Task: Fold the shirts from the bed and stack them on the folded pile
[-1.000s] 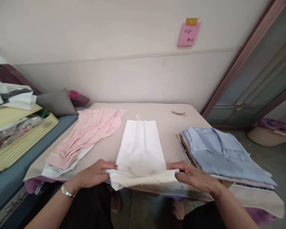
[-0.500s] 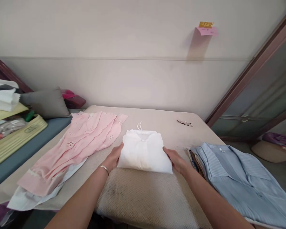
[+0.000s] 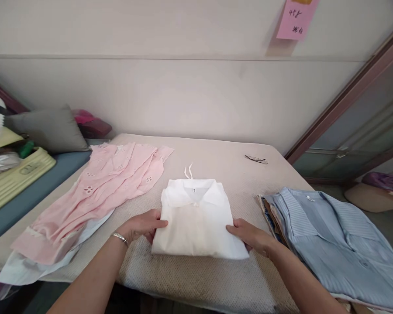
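- at the middle of the bench (image 3: 196, 283), the folded white shirt (image 3: 198, 220) lies flat, collar toward 12 o'clock.
- the left hand (image 3: 140, 226) rests at the shirt's 9 o'clock edge, fingers (image 3: 157, 223) pressed together on the fabric; the right hand (image 3: 252, 235) sits at the 4 o'clock corner, fingers tucked against the edge, not pinching.
- risk, as i judge it: lifting from the sides alone could let the layers slide and the fold open; the loose drawstring (image 3: 188, 171) at 12 o'clock could snag.
- the bench has a beige textured cover; a pink shirt (image 3: 108, 192) lies at 10 o'clock, a stack of blue striped shirts (image 3: 330, 235) at 3 o'clock.
- a pink note (image 3: 296, 19) hangs on the pale wall; a grey cushion (image 3: 49, 130) sits far left.
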Demonstrator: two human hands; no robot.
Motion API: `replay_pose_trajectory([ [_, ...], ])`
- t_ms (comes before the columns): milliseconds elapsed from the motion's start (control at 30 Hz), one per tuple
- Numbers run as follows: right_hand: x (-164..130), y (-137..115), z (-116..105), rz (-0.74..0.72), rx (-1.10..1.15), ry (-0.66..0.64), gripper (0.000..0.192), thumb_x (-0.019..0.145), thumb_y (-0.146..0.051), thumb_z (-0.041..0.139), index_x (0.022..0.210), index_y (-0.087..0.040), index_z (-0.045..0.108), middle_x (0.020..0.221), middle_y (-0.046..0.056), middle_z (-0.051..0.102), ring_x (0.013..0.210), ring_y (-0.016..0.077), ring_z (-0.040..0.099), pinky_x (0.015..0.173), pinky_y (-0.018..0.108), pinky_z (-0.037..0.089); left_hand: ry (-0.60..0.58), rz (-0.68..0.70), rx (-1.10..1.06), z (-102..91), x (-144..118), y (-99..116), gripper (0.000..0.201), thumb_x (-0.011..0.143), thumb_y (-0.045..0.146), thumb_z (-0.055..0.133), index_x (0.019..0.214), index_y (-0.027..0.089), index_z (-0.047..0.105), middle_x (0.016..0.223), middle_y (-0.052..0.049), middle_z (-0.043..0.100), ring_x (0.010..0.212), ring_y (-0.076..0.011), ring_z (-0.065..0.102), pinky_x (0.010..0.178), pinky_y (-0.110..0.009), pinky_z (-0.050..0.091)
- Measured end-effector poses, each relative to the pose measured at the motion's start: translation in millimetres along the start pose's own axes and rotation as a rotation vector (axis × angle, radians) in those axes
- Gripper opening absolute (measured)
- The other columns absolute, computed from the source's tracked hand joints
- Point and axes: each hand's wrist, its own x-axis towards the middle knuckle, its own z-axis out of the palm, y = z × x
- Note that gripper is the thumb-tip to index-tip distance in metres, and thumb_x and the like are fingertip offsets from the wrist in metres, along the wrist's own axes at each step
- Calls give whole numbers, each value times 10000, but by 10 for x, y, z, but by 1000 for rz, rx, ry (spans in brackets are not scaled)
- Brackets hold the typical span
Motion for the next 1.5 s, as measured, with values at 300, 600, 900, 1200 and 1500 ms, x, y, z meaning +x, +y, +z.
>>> replay_pose_trajectory([
  [300,523,-338,-125,-190,187,469,426,742,-598,679,729,-189,556,635,-16,515,570,120,430,520,264,322,566,215,-226,90,573,296,437,582,478,850,715,160,582,596,25,576,588,-142,545,564,-258,398],
  [600,849,-244,-185,-232,51,601,350,782,-564,504,746,-218,549,649,-11,546,600,153,461,547,271,343,451,355,-302,95,831,175,495,668,471,735,1044,154,682,845,-57,730,741,-203,668,726,-331,524],
  [900,864,-398,-130,-80,-486,824,326,949,-478,487,939,-181,623,931,151,686,894,287,638,789,386,452,748,356,49,76,940,212,429,877,401,585,1213,138,630,1099,-154,711,1106,-308,645,952,-439,489],
  [1200,1089,-310,408,-377,-1043,721,801,1010,-598,291,1609,-73,200,1680,168,196,1554,293,131,1230,526,137,741,601,1181,508,1177,101,653,1045,507,298,1570,120,319,1679,-169,221,1561,-323,166,1241,-589,167],
  [1500,842,-441,528,-350,-947,634,731,1026,-579,299,1590,-115,289,1680,140,213,1560,307,103,1224,599,76,661,521,1204,577,897,149,704,1039,581,209,1577,147,343,1679,-180,198,1562,-341,154,1219,-642,174],
])
